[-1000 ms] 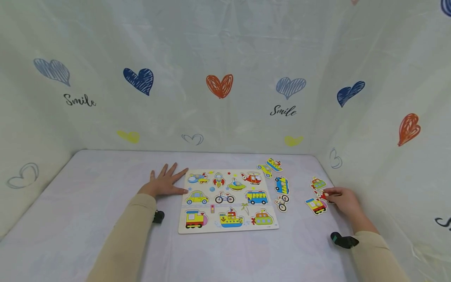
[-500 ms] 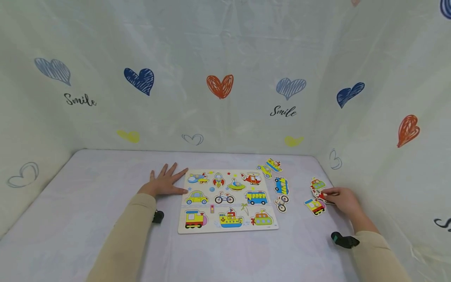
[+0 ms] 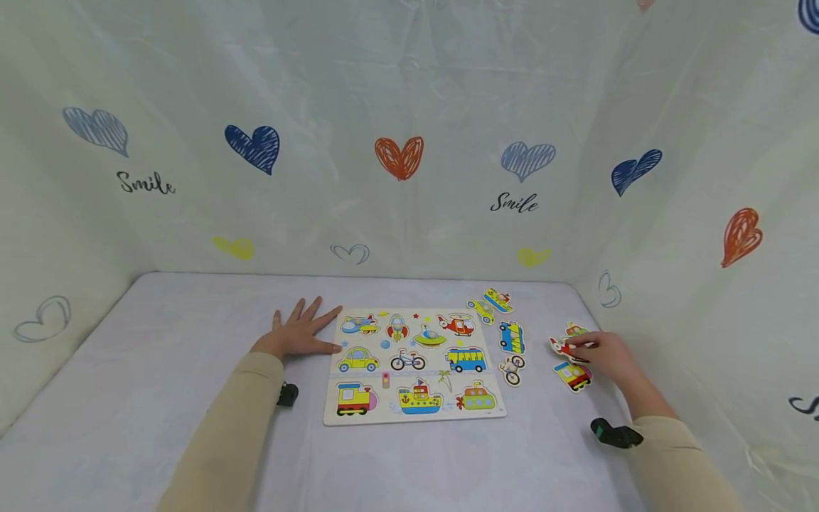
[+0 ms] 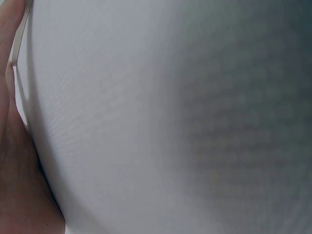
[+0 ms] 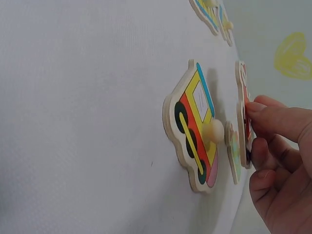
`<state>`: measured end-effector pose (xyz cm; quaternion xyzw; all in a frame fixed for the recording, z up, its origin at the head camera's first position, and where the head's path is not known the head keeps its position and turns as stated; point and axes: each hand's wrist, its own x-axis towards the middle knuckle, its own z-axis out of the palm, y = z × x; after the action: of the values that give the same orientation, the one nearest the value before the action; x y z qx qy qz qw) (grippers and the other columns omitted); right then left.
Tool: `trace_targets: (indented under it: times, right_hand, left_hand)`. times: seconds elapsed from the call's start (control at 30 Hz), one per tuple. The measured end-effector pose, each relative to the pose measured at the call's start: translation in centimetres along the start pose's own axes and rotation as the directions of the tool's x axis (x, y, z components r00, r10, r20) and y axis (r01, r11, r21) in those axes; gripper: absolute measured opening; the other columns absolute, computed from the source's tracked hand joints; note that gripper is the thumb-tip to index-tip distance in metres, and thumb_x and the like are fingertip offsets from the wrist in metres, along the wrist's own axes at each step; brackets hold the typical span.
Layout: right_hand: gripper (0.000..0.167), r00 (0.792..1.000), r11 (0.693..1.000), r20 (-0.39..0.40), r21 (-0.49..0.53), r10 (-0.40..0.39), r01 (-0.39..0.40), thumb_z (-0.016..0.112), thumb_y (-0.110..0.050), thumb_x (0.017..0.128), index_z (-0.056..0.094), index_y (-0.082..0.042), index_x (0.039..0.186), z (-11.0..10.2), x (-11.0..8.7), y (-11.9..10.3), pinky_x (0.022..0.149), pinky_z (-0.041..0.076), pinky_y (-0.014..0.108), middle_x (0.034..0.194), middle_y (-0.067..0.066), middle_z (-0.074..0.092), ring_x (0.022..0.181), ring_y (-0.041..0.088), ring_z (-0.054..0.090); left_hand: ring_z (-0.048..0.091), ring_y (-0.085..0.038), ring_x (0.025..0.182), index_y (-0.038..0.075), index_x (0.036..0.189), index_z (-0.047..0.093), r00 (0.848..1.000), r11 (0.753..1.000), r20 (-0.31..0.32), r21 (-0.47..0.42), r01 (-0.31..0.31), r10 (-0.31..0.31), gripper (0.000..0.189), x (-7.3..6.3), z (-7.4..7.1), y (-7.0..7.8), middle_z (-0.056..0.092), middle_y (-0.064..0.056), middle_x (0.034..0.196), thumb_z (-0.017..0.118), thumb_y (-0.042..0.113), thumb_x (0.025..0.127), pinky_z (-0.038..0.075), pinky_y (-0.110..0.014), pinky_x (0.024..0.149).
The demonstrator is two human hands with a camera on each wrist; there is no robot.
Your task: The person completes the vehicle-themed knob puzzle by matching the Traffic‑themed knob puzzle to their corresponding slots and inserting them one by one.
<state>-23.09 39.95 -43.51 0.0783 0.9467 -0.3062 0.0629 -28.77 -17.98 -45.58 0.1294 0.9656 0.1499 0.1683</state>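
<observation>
My right hand (image 3: 604, 353) pinches a red helicopter puzzle piece (image 3: 558, 345) between thumb and fingers. In the right wrist view the helicopter piece stands off the tabletop, its wooden edge showing. Just in front of it lies a train piece (image 5: 192, 122) with a round wooden knob. Behind it, a submarine piece (image 3: 576, 329) is partly covered by the hand. My left hand (image 3: 297, 334) lies flat with fingers spread, thumb and index fingertip at the left edge of the vehicle puzzle board (image 3: 387, 407). In the left wrist view only part of that hand shows, at the left border.
Right of the board lie a boat piece (image 3: 498, 299), a car piece (image 3: 481, 311), a bus piece (image 3: 512, 337) and a bicycle piece (image 3: 512, 370). A white curtain (image 3: 448, 235) printed with hearts rises behind the table and on both sides.
My right hand has shifted left and slightly up with the helicopter piece, which now overlaps the submarine piece more in the head view. The left hand and board have stayed put.
</observation>
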Motion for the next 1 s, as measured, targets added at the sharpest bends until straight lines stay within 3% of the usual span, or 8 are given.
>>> trace_targets:
  times: [0.47,1.0]
  right_hand:
    - [0.024,0.998,0.997,0.014,0.024,-0.069,0.068,0.068,-0.013,0.092,0.071,-0.002,0.114,1.7,0.4,-3.8,0.064,0.051,0.031,0.106,0.016,0.064,0.083,0.027,0.055]
    - [0.017,0.974,0.972,0.054,0.1,-0.22,0.214,0.07,-0.006,0.089,0.075,-0.004,0.105,4.6,1.8,-8.2,0.072,0.053,0.036,0.098,0.008,0.066,0.081,0.022,0.058]
  left_hand:
    - [-0.009,-0.049,0.143,0.021,0.156,0.023,1.0,1.0,-0.012,0.01,0.007,-0.007,0.096,-0.1,0.1,0.1,0.0,-0.021,0.161,0.062,0.067,0.081,-0.01,-0.074,0.103]
    - [-0.008,-0.049,0.143,0.022,0.156,0.023,1.0,0.999,-0.005,0.032,0.01,-0.01,0.096,0.1,0.2,0.0,0.001,-0.021,0.161,0.061,0.068,0.081,-0.007,-0.074,0.103]
